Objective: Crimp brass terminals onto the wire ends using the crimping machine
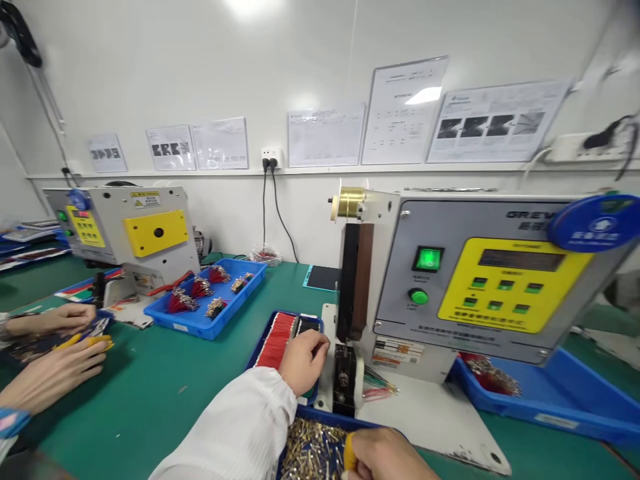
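My left hand [305, 361], coming out of a white sleeve [240, 427], reaches over a dark blue tray [253, 350] beside the machine. Its fingers are curled together, and whatever they hold is hidden. Under and left of it lie rows of red wires [276, 340] in that tray. My right hand [387, 455] is at the bottom edge, over the right side of a blue bin [325, 417] full of small brass-coloured metal terminals [313, 450]. Something yellow [350, 452] covers or sits at a fingertip. Its fingers are bent inward; their grip is hidden.
A grey crimping machine [390, 280] with a yellow panel stands close on the right, its green switch lit. Colored wires [380, 387] lie at its base. Blue trays [240, 293] hold wire bundles. At left, a co-worker's hands [60, 373] work near a second machine [150, 227].
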`<control>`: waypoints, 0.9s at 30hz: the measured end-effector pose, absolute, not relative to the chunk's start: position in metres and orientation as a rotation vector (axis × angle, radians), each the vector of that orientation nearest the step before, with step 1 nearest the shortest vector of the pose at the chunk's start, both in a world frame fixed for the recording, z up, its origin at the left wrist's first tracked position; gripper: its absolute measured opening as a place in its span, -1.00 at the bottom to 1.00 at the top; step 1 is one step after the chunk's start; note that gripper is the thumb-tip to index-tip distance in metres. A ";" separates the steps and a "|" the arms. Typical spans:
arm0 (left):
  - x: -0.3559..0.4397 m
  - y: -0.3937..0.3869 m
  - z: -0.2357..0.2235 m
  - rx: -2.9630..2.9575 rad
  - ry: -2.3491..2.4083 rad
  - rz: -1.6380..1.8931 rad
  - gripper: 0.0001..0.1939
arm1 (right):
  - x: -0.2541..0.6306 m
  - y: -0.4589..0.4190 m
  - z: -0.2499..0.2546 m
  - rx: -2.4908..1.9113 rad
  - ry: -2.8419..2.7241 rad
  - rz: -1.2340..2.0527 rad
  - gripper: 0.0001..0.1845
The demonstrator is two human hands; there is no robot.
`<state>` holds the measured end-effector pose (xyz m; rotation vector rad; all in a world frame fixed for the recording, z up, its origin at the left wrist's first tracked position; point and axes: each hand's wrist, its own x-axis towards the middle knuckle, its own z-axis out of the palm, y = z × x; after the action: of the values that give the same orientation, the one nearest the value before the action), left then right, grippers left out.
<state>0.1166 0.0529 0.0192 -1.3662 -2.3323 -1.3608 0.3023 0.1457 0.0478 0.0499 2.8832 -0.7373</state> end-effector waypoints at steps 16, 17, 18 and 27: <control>0.114 0.055 0.020 -1.405 -2.326 -1.370 -0.81 | 0.295 0.154 0.057 0.008 2.791 -0.742 -0.71; 0.114 0.055 0.020 -1.403 -2.330 -1.365 -0.81 | 0.296 0.155 0.058 0.008 2.785 -0.750 -0.71; 0.114 0.055 0.021 -1.400 -2.335 -1.359 -0.80 | 0.296 0.155 0.059 0.007 2.770 -0.768 -0.71; 0.115 0.055 0.023 -1.399 -2.328 -1.310 -0.78 | 0.297 0.157 0.057 -0.021 2.764 -0.818 -0.71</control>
<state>0.1153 0.0547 0.0231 -1.3988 -2.3278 -1.3097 0.2974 0.1573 0.0573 -0.0210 2.7641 -0.8182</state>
